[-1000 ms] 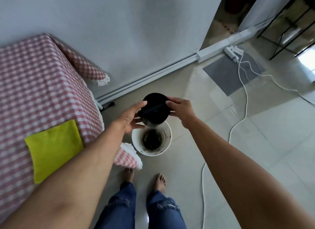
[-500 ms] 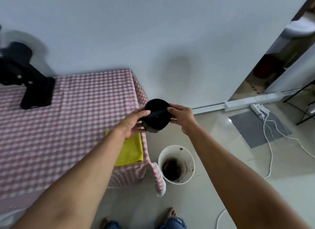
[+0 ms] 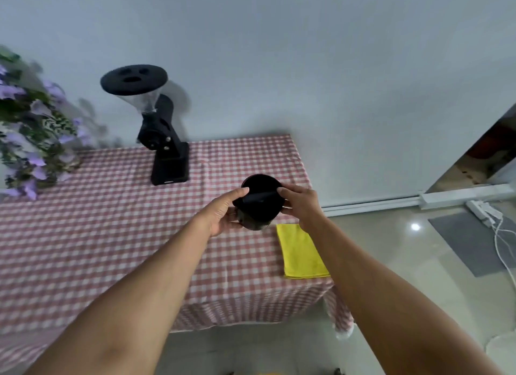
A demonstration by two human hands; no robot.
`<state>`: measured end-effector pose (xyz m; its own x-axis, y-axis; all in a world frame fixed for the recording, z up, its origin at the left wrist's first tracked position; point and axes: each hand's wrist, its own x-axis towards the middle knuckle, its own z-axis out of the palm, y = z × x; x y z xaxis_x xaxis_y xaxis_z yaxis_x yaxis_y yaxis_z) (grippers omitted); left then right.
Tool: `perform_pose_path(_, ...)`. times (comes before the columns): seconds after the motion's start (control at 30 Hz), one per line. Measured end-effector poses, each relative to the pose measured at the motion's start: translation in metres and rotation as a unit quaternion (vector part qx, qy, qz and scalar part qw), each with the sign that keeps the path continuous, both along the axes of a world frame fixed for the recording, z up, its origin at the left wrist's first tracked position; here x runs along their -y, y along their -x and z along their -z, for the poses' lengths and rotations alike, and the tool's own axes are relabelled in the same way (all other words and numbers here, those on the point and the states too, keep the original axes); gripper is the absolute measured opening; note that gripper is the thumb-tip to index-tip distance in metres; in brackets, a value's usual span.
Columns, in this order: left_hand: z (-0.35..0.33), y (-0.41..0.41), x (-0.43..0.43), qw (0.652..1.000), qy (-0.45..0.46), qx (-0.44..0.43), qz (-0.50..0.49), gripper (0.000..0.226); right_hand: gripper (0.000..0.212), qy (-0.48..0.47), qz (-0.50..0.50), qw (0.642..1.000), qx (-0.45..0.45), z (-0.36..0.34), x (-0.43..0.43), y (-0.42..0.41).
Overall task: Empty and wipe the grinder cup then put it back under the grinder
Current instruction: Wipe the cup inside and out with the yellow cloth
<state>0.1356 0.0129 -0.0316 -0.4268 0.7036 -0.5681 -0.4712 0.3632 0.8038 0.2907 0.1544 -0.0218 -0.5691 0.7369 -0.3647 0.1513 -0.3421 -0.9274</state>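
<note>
Clasping the round black grinder cup (image 3: 261, 200) from both sides, the left hand (image 3: 223, 215) and right hand (image 3: 300, 204) form a two-handed grip above the counter (image 3: 111, 221), draped in pink-and-white checked cloth. A flat yellow wiping cloth (image 3: 300, 253) lies just beside; the matte black grinder (image 3: 164, 140), with its clear hopper, stands well apart.

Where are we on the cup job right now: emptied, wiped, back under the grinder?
Emptying can't be confirmed; the cup's inside is hidden. In hand: the grinder cup, held above the table by the left hand and right hand. Left: wiping, since the yellow cloth lies untouched, then returning it under the grinder.
</note>
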Motion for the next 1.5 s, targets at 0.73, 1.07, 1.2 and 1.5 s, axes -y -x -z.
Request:
perform_pose_path(0.73, 0.026, -0.003, 0.03, 0.998, 0.044, -0.043, -0.014, 0.051, 0.02, -0.061, -0.042, 0.991, 0.112, 0.016, 0.026, 0.009)
perform_pose_path(1.07, 0.023, -0.045, 0.016, 0.841, 0.005, -0.536, 0.069, 0.039, 0.021, -0.161, -0.076, 0.963, 0.204, 0.02, 0.005, 0.002)
perform_pose_path(1.2, 0.029, -0.052, 0.01, 0.843, 0.043, -0.526, 0.106, 0.04, 0.02, -0.194, -0.094, 0.952, 0.217, 0.022, 0.004, 0.005)
perform_pose_path(1.5, 0.026, -0.045, -0.001, 0.871, 0.09, -0.476, 0.083, 0.041, 0.032, -0.191, -0.098, 0.96, 0.181, 0.027, 0.001, 0.019)
